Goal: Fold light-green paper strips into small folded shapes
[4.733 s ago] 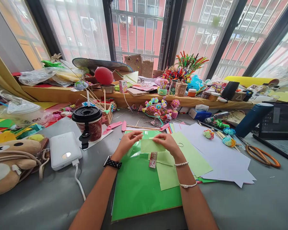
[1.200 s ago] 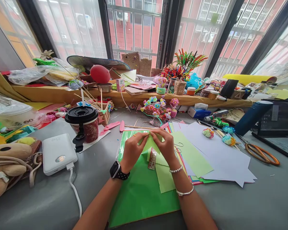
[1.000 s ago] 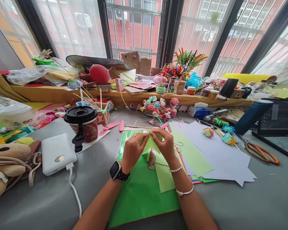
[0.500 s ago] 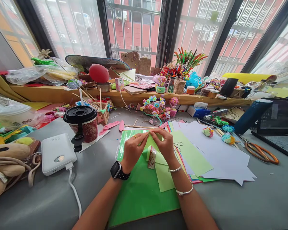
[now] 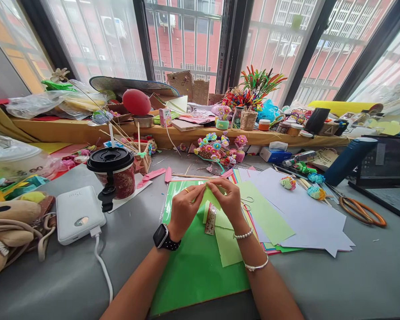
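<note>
My left hand (image 5: 184,209) and my right hand (image 5: 228,201) meet just above a bright green sheet (image 5: 196,266) on the grey table (image 5: 70,275). Both pinch a small pale green piece of paper (image 5: 209,195) between thumbs and fingers, lifted a little off the sheet. Under my hands lie pale green offcuts (image 5: 230,244) and a small patterned strip (image 5: 211,220). A black watch sits on my left wrist, and bead and metal bracelets on my right.
A lidded cup (image 5: 112,172) and a white power bank (image 5: 80,214) with its cable stand at the left, beside a plush bear (image 5: 10,226). White and coloured sheets (image 5: 303,213) spread to the right, with orange scissors (image 5: 363,211), a blue bottle (image 5: 348,161) and a laptop (image 5: 386,173). Craft flowers crowd the sill.
Since several seconds ago my hands have closed together and lifted the pale green paper from lying flat. Over the last second they barely move.
</note>
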`<state>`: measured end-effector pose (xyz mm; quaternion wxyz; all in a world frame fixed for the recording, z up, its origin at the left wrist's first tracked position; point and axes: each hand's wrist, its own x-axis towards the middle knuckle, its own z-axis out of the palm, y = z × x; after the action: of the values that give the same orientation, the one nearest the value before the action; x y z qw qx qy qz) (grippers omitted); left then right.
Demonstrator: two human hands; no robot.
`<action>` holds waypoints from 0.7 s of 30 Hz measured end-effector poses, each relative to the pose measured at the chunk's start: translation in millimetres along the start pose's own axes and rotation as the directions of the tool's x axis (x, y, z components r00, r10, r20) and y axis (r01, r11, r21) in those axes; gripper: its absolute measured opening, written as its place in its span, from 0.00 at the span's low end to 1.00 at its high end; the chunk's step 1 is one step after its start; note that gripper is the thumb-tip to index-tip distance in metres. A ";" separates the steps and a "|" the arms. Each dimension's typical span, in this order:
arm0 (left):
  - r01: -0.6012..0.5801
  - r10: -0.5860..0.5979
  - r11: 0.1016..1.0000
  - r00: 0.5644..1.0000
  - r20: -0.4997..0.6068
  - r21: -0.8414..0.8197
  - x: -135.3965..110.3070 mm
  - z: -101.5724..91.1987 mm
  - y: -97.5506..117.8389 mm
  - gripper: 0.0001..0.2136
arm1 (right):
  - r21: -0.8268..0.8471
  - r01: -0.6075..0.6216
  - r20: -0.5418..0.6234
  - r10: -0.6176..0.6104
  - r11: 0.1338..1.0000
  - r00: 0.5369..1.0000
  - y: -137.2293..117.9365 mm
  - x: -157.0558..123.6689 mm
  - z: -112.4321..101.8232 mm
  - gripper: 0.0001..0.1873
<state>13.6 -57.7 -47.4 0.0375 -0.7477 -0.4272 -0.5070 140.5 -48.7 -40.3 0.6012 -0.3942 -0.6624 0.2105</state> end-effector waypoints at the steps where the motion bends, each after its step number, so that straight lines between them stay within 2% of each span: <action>1: -0.002 0.002 1.000 1.000 -0.004 0.000 0.0 0.1 0.1 0.10 | 0.008 -0.001 -0.001 0.001 1.000 1.000 0.2 -0.1 0.1 0.07; 15: -0.008 0.007 0.998 1.000 -0.017 -0.055 0.7 0.3 0.6 0.09 | 0.081 -0.020 0.005 0.020 0.997 1.000 2.4 0.3 1.1 0.07; 18: 0.066 -0.066 0.992 0.998 0.000 -0.109 3.3 -1.8 0.2 0.09 | 0.095 -0.057 0.013 0.056 0.994 0.998 4.7 0.8 0.4 0.07; 21: 0.247 -0.235 0.946 0.969 0.082 -0.212 6.1 -4.9 -3.8 0.09 | 0.112 -0.172 0.056 0.166 0.979 0.984 9.1 0.4 -0.6 0.10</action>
<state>8.2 -54.0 -41.7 -0.1196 -0.7032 -0.4573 -0.5310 143.5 -43.0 -46.8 0.5877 -0.4083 -0.6268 0.3082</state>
